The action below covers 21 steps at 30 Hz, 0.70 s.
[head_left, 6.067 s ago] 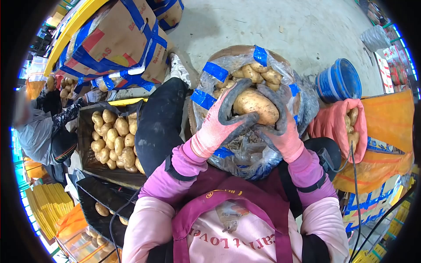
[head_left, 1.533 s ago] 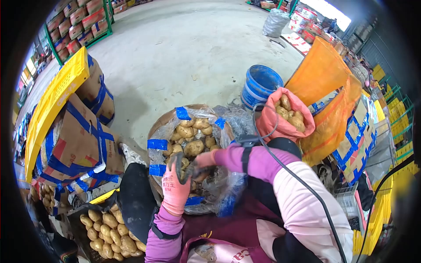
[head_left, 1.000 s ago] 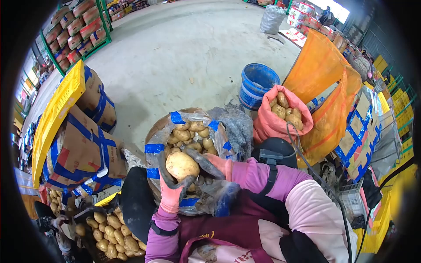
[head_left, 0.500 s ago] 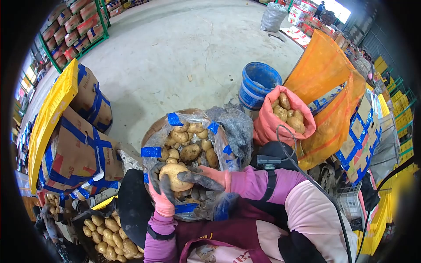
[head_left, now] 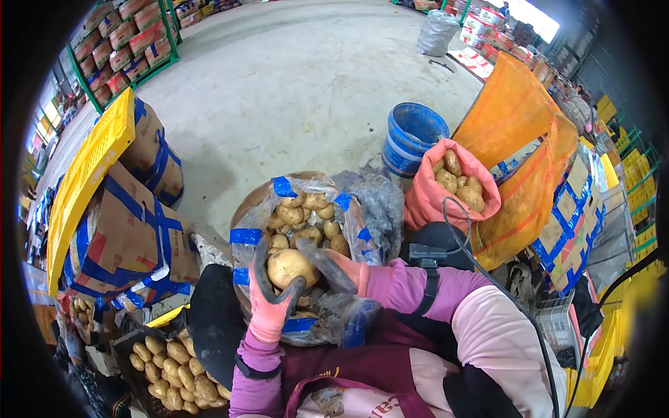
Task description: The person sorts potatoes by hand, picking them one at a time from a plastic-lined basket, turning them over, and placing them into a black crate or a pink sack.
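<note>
A large pale potato (head_left: pixel 293 269) is held between my two gloved hands above a plastic-lined basket (head_left: pixel 249 203). My left hand (head_left: pixel 268 289), in a pink glove with dark grey fingers, cups its left side, thumb across the lower edge. From the right, my right hand (head_left: pixel 334 267) presses its dark-gloved fingers against the potato. Behind and below the hands, several smaller potatoes (head_left: pixel 292 214) lie in the basket. Strips of blue tape (head_left: pixel 247 236) fix the clear plastic to the basket's rim.
A pink sack (head_left: pixel 433 202) of potatoes and a blue bucket (head_left: pixel 412 139) stand at right, beside orange mesh (head_left: pixel 498 104). Taped cartons (head_left: pixel 115 237) and a yellow crate (head_left: pixel 90 181) rise at left. More potatoes fill a dark crate (head_left: pixel 174 373) at lower left.
The potato has turned and shifted slightly right and up between my hands. My left thumb has moved to its lower edge, and my right fingers have moved up its right side.
</note>
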Available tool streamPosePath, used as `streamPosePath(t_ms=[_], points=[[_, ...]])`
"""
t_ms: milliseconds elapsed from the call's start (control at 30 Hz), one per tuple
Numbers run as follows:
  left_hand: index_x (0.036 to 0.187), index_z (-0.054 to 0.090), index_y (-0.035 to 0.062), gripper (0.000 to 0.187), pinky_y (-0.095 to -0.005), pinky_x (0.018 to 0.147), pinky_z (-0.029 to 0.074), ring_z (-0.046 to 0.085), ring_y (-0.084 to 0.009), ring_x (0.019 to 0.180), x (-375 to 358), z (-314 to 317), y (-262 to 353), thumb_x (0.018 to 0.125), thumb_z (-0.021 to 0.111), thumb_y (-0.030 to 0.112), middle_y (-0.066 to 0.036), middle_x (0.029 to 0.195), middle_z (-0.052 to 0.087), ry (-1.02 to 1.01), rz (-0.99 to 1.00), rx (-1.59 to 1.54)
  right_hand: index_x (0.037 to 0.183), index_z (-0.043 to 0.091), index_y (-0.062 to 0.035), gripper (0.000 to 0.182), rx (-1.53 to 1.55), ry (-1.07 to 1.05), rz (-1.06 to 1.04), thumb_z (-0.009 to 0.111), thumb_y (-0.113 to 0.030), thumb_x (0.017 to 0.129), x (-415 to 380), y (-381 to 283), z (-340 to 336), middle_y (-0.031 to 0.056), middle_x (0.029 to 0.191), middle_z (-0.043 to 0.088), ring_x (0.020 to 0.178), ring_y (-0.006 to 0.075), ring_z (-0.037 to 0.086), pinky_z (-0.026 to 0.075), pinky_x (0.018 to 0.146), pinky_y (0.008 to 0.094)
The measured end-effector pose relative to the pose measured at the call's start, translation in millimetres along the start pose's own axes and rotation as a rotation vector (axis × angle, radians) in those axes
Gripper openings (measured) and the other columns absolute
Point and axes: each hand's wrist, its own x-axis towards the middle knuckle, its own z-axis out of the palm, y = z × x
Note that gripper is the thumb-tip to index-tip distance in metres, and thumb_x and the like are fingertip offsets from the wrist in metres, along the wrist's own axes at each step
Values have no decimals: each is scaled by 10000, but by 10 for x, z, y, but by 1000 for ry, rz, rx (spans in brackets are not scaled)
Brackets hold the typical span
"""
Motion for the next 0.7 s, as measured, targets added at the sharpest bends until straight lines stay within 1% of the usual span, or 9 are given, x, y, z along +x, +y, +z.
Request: streamPosePath(t_ms=[133, 200, 333, 367, 400, 433, 500, 633, 700], points=[[1243, 562, -21, 483, -326, 895, 486, 600, -184, 1010, 41, -68, -190, 856, 728, 217, -99, 1132, 627, -41, -185, -180, 1256, 582, -117, 440, -322, -132, 125, 559, -436, 954, -164, -128, -98, 32, 973, 691, 558, 117, 605, 438, 435, 201], [1154, 623, -21, 336, -289, 776, 522, 634, -135, 859, 68, -119, -293, 976, 591, 262, -47, 972, 674, 83, -376, -509, 1274, 568, -125, 571, 91, -288, 351, 551, -566, 913, -89, -78, -130, 79, 943, 675, 528, 109, 574, 386, 392, 192], [1482, 284, -3, 851, -396, 1036, 439, 504, -242, 1250, 123, -122, -82, 830, 756, 271, -138, 1373, 486, -152, -63, -653, 1335, 507, -69, 840, 696, -685, 655, 535, -736, 826, -4, 13, -156, 179, 1009, 662, 503, 130, 568, 416, 385, 215], [1476, 303, -3, 963, -390, 1039, 434, 511, -246, 1240, 64, -61, 87, 709, 853, 192, -135, 1355, 504, -133, -288, -651, 1363, 477, -51, 859, 537, -585, 554, 534, -724, 833, 31, 58, -293, 173, 1140, 644, 691, 193, 669, 532, 507, 274], [1451, 340, -4, 978, -376, 1040, 431, 521, -240, 1222, 33, 69, 84, 649, 884, 129, -145, 1345, 508, -57, -170, -472, 1384, 468, -84, 747, -227, -233, 169, 472, -660, 908, -91, -57, -116, 133, 1244, 617, 965, 235, 677, 593, 697, 344], [1408, 392, -4, 928, -364, 1012, 443, 527, -243, 1215, -12, 43, -5, 643, 889, 164, -165, 1331, 520, -64, -131, -279, 1399, 458, -108, 641, 100, -273, 326, 405, -585, 973, -77, -36, -179, 95, 1310, 588, 1133, 222, 615, 577, 842, 393], [1327, 498, 17, 710, -328, 957, 473, 573, -176, 1107, 23, -42, 61, 711, 838, 112, -93, 1228, 590, -38, -1, 69, 1386, 474, -117, 589, 254, -86, 415, 367, -548, 1000, -114, -155, 109, 107, 1245, 628, 1043, 232, 664, 602, 732, 368], [1155, 620, -26, 247, -310, 884, 508, 644, -173, 970, -10, -111, -163, 953, 562, 107, -108, 1064, 679, 47, -148, -138, 1331, 526, -137, 592, 127, -55, 383, 366, -588, 984, -98, -138, 91, 128, 1078, 695, 728, 266, 710, 502, 383, 299], [1267, 578, -27, 341, -296, 906, 488, 626, -168, 1029, 42, -112, -185, 958, 556, 115, -108, 1160, 655, 95, -228, -548, 1378, 465, -128, 632, 481, -503, 476, 500, -575, 932, 2, -159, -76, 113, 1212, 640, 1073, 259, 647, 572, 860, 420]])
